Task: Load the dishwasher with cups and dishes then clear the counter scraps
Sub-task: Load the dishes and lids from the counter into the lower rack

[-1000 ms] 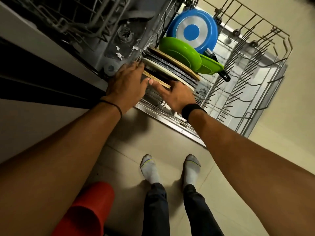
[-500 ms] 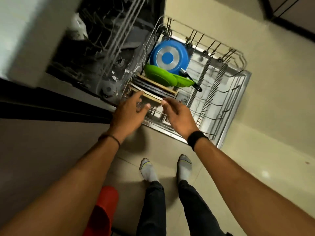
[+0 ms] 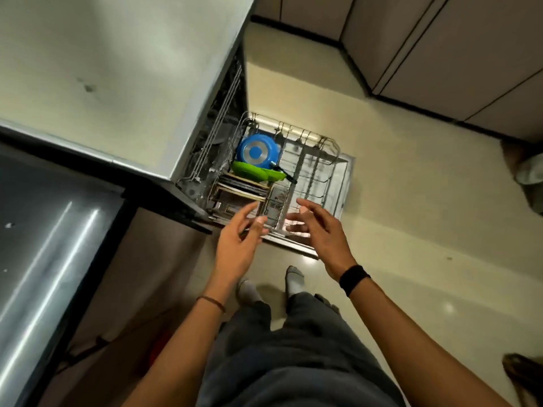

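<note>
The dishwasher's lower wire rack [image 3: 318, 168] is pulled out over the floor. In its left part stand a blue pan [image 3: 256, 151], a green plate [image 3: 252, 171] and several flat brown and dark plates [image 3: 244, 188] on edge. My left hand [image 3: 239, 239] hovers above the rack's near edge with fingers spread and holds nothing. My right hand [image 3: 318, 230] hangs beside it, fingers relaxed, also empty. Neither hand touches the dishes.
A pale counter [image 3: 117, 69] overhangs the dishwasher on the left, with a steel surface [image 3: 44, 245] nearer me. Cabinet fronts [image 3: 440, 54] line the far right. My socked feet [image 3: 293, 279] stand on the tiled floor just before the rack. A bin [image 3: 531, 177] stands at the right edge.
Both hands have let go of the brown plate and lifted away from the rack. My head has risen, so the rack looks much smaller and the counter has come into view.
</note>
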`<state>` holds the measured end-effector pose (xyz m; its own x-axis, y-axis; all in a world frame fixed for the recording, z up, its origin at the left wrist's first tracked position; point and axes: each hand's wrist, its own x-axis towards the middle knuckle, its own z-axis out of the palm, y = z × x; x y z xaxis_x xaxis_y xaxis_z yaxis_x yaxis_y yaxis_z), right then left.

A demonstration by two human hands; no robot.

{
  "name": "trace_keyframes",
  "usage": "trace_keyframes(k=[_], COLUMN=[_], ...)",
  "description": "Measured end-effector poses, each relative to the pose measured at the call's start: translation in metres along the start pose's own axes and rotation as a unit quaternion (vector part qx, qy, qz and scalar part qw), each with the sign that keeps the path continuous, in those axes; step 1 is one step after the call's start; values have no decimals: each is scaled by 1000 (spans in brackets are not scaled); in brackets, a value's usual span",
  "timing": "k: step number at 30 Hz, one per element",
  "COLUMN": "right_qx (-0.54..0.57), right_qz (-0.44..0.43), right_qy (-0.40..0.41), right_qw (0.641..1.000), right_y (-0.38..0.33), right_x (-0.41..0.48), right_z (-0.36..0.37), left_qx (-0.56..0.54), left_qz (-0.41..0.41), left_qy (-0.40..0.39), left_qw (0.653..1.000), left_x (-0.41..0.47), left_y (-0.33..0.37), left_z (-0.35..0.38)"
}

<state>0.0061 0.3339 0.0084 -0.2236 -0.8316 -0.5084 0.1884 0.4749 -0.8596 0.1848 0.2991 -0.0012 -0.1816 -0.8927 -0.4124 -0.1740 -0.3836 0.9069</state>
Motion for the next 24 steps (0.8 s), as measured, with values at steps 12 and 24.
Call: trace_keyframes(k=[12,24], right_qx=[88,129], right_qz=[-49,-55], right_qy=[193,291], right_qw=[976,946], right_y=[-10,30], right_x=[-92,-165], right_z=[-126,-351], left_qx=[30,59], left_qz=[9,8], left_qy=[-200,-273], left_qw=[979,960], left_x=[-15,-67], left_y=[37,36], left_z=[139,374])
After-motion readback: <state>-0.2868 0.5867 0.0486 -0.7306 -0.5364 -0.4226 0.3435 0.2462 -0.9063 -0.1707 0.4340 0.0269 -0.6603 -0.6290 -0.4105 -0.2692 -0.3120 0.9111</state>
